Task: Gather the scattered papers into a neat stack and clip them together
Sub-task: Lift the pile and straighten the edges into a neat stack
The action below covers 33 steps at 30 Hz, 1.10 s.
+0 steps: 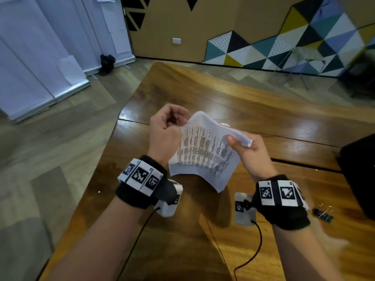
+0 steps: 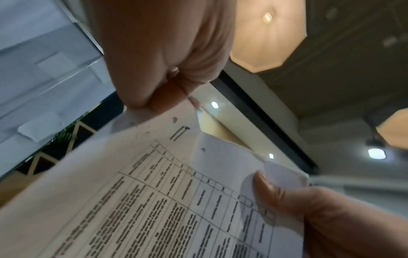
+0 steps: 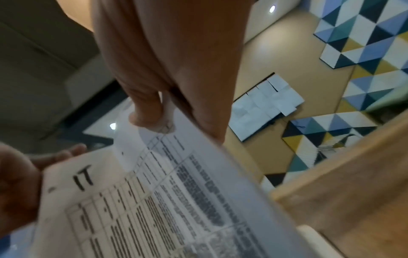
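Papers (image 1: 205,153): printed sheets, bunched and curved, held in the air above the wooden surface (image 1: 263,110), between both hands. Long axis running roughly 11 to 5 o'clock in the head view.
Left hand (image 1: 166,128): at 9 o'clock of the sheaf, thumb and fingers pinching its upper left corner.
Right hand (image 1: 249,149): at 3 o'clock, thumb on top, gripping the upper right corner.
Binder clips (image 1: 322,213): small dark cluster on the surface at about 4 o'clock of the papers, well apart, just beside the right wrist. Right hand nearer; likely the one to fetch a clip once edges are squared.
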Each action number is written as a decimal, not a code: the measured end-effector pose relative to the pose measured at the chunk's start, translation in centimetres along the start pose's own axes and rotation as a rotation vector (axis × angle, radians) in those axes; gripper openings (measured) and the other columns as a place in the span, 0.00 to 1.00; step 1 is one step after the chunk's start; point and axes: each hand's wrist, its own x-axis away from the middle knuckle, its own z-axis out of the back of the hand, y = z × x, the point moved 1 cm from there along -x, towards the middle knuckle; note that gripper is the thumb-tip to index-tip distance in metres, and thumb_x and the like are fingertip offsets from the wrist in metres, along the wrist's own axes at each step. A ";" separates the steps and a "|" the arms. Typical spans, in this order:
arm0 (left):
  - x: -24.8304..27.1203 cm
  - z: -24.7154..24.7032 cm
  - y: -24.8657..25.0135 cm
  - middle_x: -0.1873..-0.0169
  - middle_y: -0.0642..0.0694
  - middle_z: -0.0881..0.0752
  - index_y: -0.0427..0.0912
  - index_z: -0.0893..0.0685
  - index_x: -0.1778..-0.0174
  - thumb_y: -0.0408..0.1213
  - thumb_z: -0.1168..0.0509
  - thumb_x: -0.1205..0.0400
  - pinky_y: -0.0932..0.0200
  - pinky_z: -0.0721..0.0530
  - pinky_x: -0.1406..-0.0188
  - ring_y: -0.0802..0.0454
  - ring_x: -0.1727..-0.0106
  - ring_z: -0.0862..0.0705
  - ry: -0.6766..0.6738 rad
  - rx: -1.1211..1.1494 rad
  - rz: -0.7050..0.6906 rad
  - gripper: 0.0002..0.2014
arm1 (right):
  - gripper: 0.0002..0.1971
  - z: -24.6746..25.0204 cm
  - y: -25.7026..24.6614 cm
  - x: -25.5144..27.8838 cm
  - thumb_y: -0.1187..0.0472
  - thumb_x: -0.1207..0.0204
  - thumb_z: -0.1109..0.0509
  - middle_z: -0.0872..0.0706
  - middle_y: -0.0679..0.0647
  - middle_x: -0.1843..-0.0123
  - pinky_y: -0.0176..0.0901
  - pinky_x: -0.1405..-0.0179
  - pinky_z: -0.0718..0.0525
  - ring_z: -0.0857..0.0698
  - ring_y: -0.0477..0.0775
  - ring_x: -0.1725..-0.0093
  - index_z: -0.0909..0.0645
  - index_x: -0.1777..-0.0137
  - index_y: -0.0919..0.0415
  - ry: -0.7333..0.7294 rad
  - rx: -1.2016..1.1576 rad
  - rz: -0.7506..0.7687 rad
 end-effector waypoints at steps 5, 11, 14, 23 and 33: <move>0.4 1.2 1.0 0.67 0.49 0.19 0.42 0.18 0.61 0.13 0.50 0.35 0.71 0.23 0.64 0.60 0.65 0.22 0.104 0.017 -0.081 0.22 | 0.11 1.0 -0.4 0.2 0.62 0.26 0.31 0.08 0.44 0.57 0.36 0.54 0.17 0.13 0.45 0.55 0.14 0.45 0.58 0.057 -0.063 0.076; 1.0 0.2 1.4 0.46 0.57 0.16 0.52 0.20 0.39 0.63 0.33 0.29 0.57 0.27 0.37 0.60 0.41 0.20 -0.419 -0.748 -0.220 0.27 | 0.11 0.4 1.0 -0.2 0.70 0.21 0.34 0.08 0.46 0.57 0.40 0.54 0.17 0.13 0.45 0.56 0.15 0.45 0.59 0.000 0.094 0.008; 0.8 -1.5 1.8 0.38 0.54 0.18 0.52 0.23 0.34 0.59 0.32 0.29 0.49 0.38 0.32 0.52 0.31 0.24 -0.508 -1.130 -0.356 0.29 | 0.13 -0.7 0.0 -0.8 0.70 0.20 0.35 0.11 0.61 0.48 0.47 0.47 0.16 0.13 0.53 0.49 0.16 0.39 0.63 -0.074 0.090 0.038; -0.7 2.0 2.1 0.74 0.60 0.18 0.51 0.15 0.64 0.34 0.31 0.30 0.51 0.15 0.59 0.47 0.60 0.13 -0.265 -0.823 -0.217 0.06 | 0.10 0.8 3.3 0.8 0.64 0.24 0.30 0.07 0.52 0.53 0.49 0.52 0.13 0.10 0.51 0.54 0.14 0.45 0.55 -0.116 0.149 -0.076; -1.3 9.4 -2.3 0.76 0.65 0.11 0.42 0.15 0.50 0.25 0.31 0.24 0.73 0.17 0.70 0.70 0.74 0.16 0.015 -0.201 0.131 0.10 | 0.12 5.5 8.4 3.0 0.54 0.41 0.20 0.09 0.45 0.68 0.35 0.66 0.15 0.12 0.40 0.67 0.15 0.60 0.57 0.186 -0.029 -0.299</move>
